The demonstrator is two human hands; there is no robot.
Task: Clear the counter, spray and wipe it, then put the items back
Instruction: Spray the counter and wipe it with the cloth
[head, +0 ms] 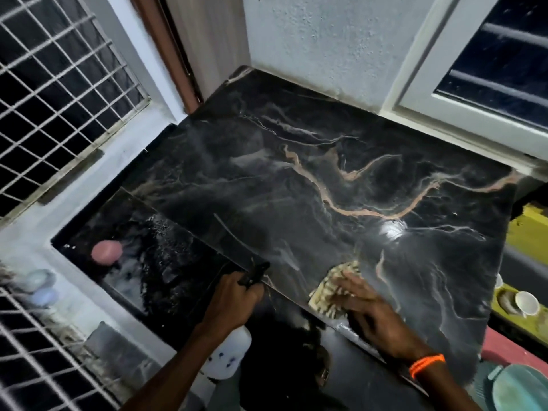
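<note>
A black marble counter (326, 161) with pale orange veins fills the middle of the view. My left hand (234, 295) grips a white spray bottle (229, 351) by its black trigger head (255, 272), nozzle aimed over the counter's front part. My right hand (373, 312), with an orange band at the wrist, presses flat on a cream nubby cloth (332, 289) on the counter near its front edge. Droplets glisten on the lower black slab (166, 250) at the left.
A pink round object (106, 253) sits on the lower slab at far left. Grilled windows stand left, a white-framed window back right. Beyond the counter's right edge are a white cup (527, 304), a yellow surface and a teal container (522, 390).
</note>
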